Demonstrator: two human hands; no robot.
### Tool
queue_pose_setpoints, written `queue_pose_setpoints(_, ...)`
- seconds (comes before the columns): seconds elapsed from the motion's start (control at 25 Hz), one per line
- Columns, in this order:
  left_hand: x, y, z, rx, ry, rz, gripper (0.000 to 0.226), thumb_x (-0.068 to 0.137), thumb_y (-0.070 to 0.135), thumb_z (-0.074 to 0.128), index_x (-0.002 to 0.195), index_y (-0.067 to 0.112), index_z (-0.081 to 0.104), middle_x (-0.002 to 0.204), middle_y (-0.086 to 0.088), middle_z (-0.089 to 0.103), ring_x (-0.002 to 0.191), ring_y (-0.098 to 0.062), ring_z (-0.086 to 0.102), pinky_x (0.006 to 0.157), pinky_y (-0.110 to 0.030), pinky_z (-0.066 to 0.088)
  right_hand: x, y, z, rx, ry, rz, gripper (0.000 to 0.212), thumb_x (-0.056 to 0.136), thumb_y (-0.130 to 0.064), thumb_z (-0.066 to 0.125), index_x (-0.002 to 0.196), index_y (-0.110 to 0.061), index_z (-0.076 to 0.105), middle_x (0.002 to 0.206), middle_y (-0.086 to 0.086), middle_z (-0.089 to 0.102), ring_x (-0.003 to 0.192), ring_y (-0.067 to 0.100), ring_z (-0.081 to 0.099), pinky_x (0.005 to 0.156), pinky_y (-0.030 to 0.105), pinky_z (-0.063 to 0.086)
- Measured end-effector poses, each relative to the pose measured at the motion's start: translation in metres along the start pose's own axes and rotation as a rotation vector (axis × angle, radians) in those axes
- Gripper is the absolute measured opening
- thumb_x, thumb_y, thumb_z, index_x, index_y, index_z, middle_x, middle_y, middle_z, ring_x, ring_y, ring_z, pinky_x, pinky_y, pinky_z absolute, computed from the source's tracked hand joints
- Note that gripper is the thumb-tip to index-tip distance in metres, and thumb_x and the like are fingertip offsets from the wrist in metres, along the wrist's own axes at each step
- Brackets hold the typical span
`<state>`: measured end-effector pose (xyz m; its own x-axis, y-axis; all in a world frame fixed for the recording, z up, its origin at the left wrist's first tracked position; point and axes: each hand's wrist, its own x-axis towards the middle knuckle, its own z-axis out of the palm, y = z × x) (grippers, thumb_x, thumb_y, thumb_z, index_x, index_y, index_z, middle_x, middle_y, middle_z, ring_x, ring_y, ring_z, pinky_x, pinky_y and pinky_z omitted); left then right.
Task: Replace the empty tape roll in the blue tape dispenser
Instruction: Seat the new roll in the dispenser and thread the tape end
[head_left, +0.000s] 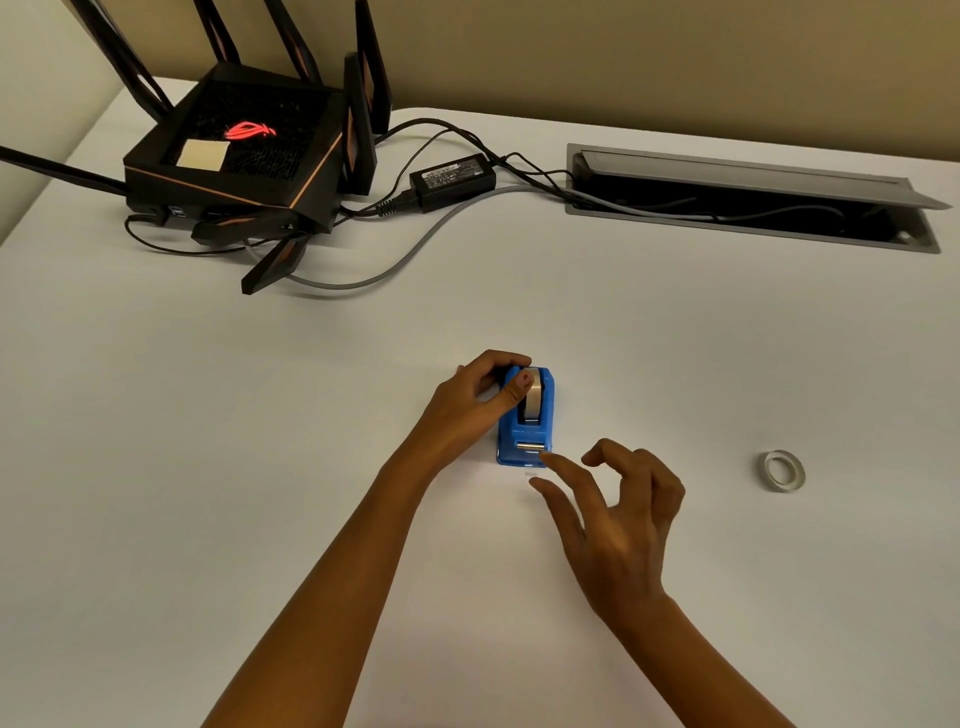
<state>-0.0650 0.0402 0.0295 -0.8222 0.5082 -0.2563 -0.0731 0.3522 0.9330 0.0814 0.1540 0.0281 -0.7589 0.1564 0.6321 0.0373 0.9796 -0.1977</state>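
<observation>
While left hand (475, 397) grips dispenser (525, 426), right hand (618, 514) hovers open over white table (208, 415).

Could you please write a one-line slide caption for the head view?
Left hand steadies the blue tape dispenser while the open right hand reaches its front; a tape ring lies apart.

An office or meeting room, by the look of its desk and network gear.

The broad white desk (208, 415) has a grey flip-lid cable box (753, 197) recessed near its far right edge, lid propped open, with cables running down into it. At the far left corner stands a black router (234, 156) with tall antennas and a glowing red logo, a black power adapter (452, 179) lying just beside it. A plain beige wall (623, 62) closes the far edge.
</observation>
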Motion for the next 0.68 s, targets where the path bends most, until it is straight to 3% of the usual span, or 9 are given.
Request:
queue_pose_setpoints(0.28,-0.001,0.0,0.0,-0.001,-0.001,-0.005,0.033,0.088,0.039,0.049,0.118,0.025,0.053,0.126,0.004,0.059,0.116,-0.011,0.052,0.092,-0.021,0.041,-0.006,0.002,0.001,0.013,-0.004,-0.04,0.012,0.078,-0.027,0.074,0.08,-0.015,0.076,0.104,0.003,0.049,0.093,0.027,0.046,0.079,0.038,0.034)
queue_pose_setpoints(0.44,-0.002,0.0,0.0,-0.022,0.003,0.0,0.031,0.087,0.041,0.049,0.115,0.028,0.054,0.115,0.013,0.058,0.109,-0.005,0.051,0.084,-0.011,0.04,-0.009,0.004,0.005,0.009,-0.004,-0.051,0.013,0.076,-0.024,0.077,0.078,-0.013,0.073,0.101,0.003,0.048,0.091,0.026,0.046,0.077,0.038,0.034)
queue_pose_setpoints(0.68,-0.001,0.003,0.002,-0.021,0.043,-0.004,0.026,0.084,0.042,0.056,0.108,0.031,0.056,0.11,0.013,0.06,0.103,-0.005,0.055,0.078,-0.009,0.043,-0.011,0.008,0.014,0.002,-0.015,-0.125,0.015,0.074,-0.024,0.079,0.078,-0.011,0.071,0.102,0.005,0.047,0.091,0.026,0.045,0.079,0.037,0.033)
